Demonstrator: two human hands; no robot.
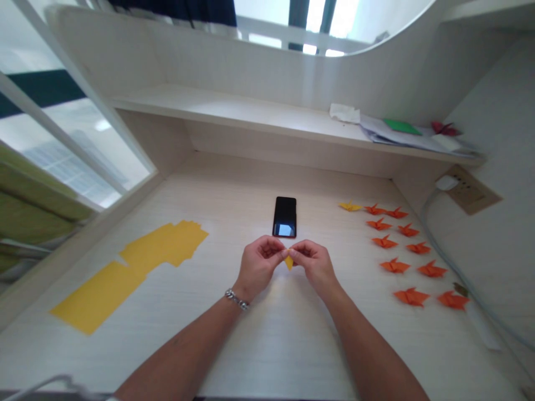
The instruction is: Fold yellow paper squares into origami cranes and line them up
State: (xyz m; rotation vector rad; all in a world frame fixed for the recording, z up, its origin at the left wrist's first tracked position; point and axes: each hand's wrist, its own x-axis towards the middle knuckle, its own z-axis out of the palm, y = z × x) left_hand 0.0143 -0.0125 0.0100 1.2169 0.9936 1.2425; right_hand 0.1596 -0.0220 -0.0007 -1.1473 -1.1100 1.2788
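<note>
Both hands meet over the middle of the pale wooden desk (267,334). My left hand (258,266), with a bracelet on its wrist, and my right hand (315,264) pinch a small folded piece of yellow paper (288,261) between their fingertips. Only a little tip of the paper shows below the fingers. Just behind the hands a black phone (285,216) lies flat on the desk.
Yellow paper sheets (165,244) and a longer yellow strip (100,295) lie at the left. Several orange folded paper figures (395,265) and one yellow figure (350,206) sit in rows at the right. A shelf (234,108) above holds papers (401,133). A wall socket (468,192) and cable are at the right.
</note>
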